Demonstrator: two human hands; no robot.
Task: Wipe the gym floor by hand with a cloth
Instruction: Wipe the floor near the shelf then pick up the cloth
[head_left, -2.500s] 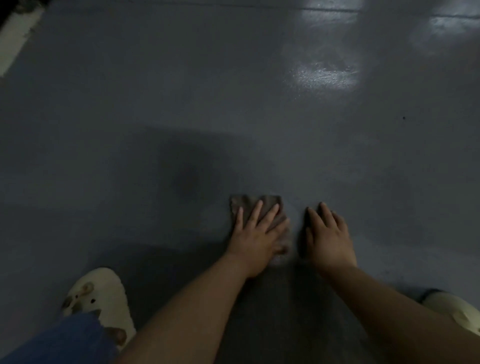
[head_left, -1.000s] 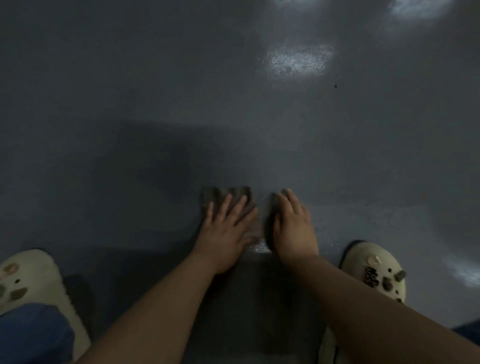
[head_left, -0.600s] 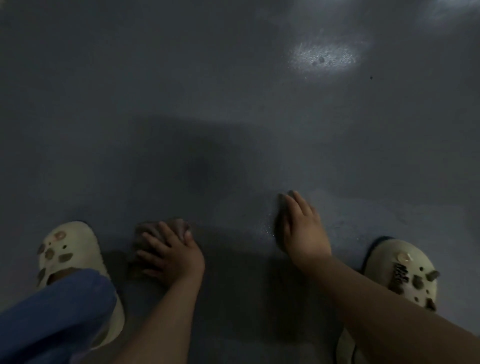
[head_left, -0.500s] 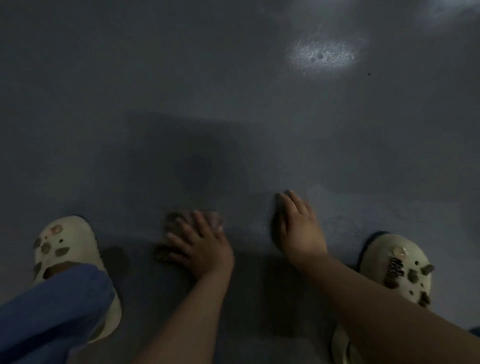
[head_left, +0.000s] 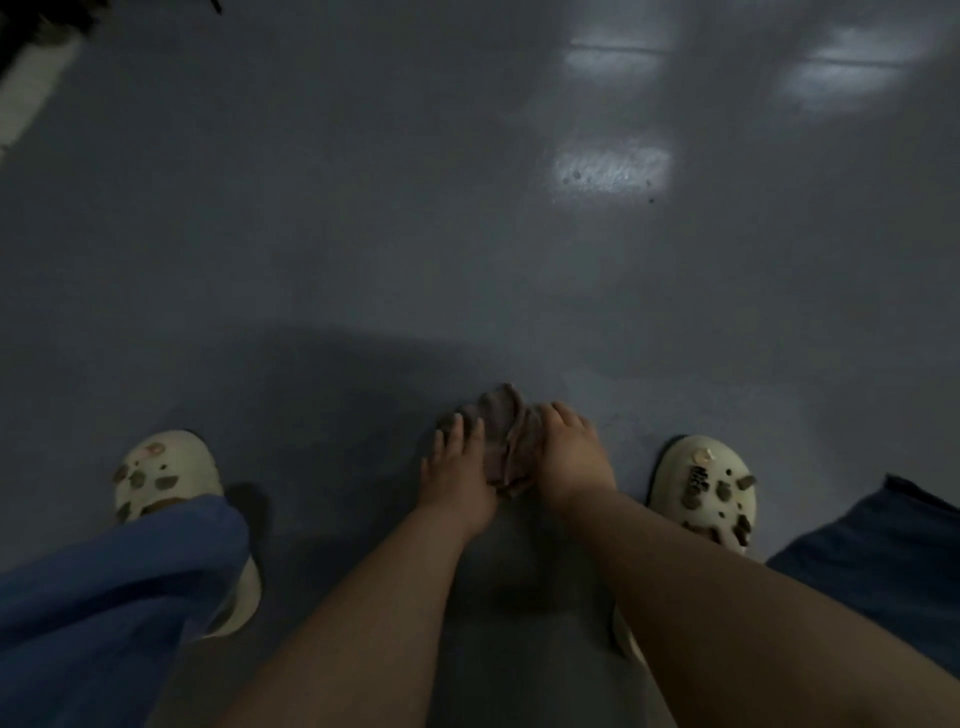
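The grey gym floor (head_left: 363, 234) spreads wide ahead of me, shiny under the light patches, and I judge most of it still unwiped; I can't tell which part is already clean. Between my cream clogs (head_left: 701, 488), my left hand (head_left: 457, 478) lies flat-fingered on the bunched brown cloth (head_left: 501, 441). My right hand (head_left: 569, 457) curls over its other side, gathering it.

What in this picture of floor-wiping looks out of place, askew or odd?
The cloth is bunched into ridged folds between the left hand and right hand, not flat. Small dark specks dot the floor ahead.
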